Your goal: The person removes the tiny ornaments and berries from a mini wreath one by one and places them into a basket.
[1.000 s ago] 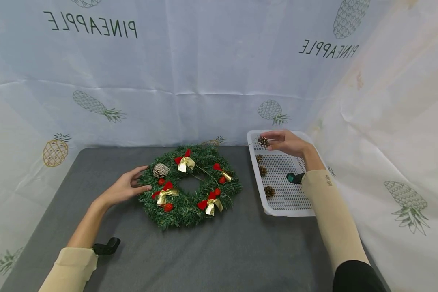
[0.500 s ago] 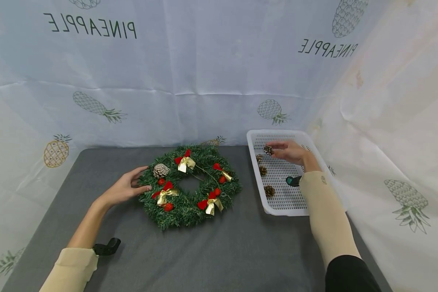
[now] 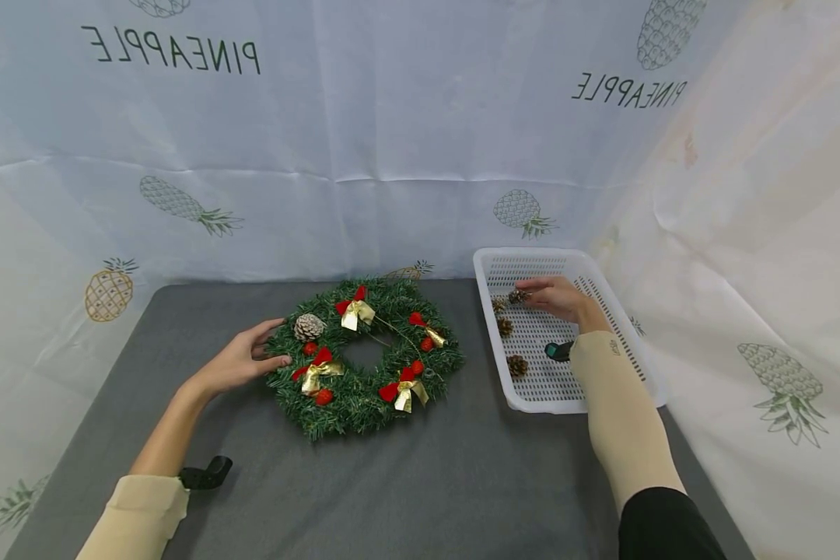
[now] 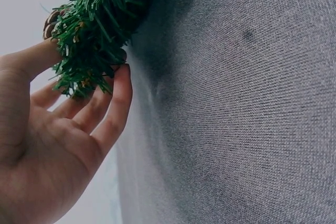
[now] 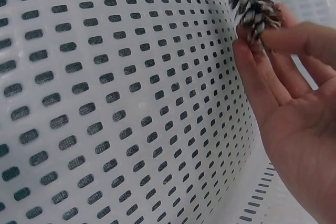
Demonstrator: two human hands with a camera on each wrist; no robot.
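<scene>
Gripping the outer edge of a green wreath (image 3: 399, 354) with the left hand (image 3: 241, 362), bending the fingers round the foliage opposite the thumb and leaving the palm clear of it. Pinching a small pine cone (image 3: 518, 296) with the right hand (image 3: 560, 299), between thumb and fingertips drawn nearly together, inside a white perforated basket (image 3: 553, 406). Between the two hands, touching only the left, on grey cloth (image 3: 462, 474): the wreath. Just beyond the left fingertips, on the wreath: a frosted cone (image 3: 309, 327). Farther from the left hand, around the ring: red bows (image 3: 320, 358) with gold ribbons (image 3: 402, 397), and red balls (image 3: 323, 397). In the basket, to the left of the right hand: three loose cones (image 3: 505, 327), one near the held one, another farther back toward the right wrist. Beyond both hands: a white curtain (image 3: 392, 117) printed with pineapples.
</scene>
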